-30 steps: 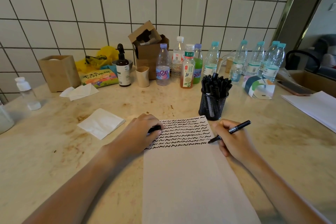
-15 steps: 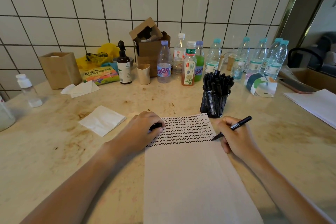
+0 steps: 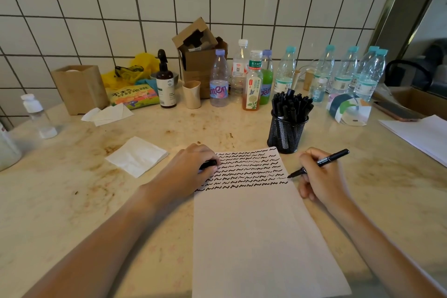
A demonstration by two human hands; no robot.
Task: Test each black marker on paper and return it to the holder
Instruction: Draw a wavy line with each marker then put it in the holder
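Right hand (image 3: pixel 321 176) fingers (image 3: pixel 308 155) closed round uncapped black marker (image 3: pixel 321 162), tip at paper (image 3: pixel 254 225) right edge, barrel slanting up-right. Holder (image 3: pixel 286 133) just beyond paper's far right corner, nearer this hand. Left hand (image 3: pixel 191 167) curled on cap (image 3: pixel 209 164), pinning paper's left edge.

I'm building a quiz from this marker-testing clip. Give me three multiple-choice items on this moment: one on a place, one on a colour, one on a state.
1. Where does the mesh holder stand?
A. beyond the paper's far right corner
B. on the napkin
C. left of the wooden box

2. What colour are the squiggles on the paper?
A. red
B. black
C. green

3. The marker in the right hand is:
A. capped
B. inside the holder
C. uncapped, tip at the paper's right edge

Answers: 1 A, the holder sits just past that corner. 2 B, every row is black. 3 C, its bare tip meets the edge.
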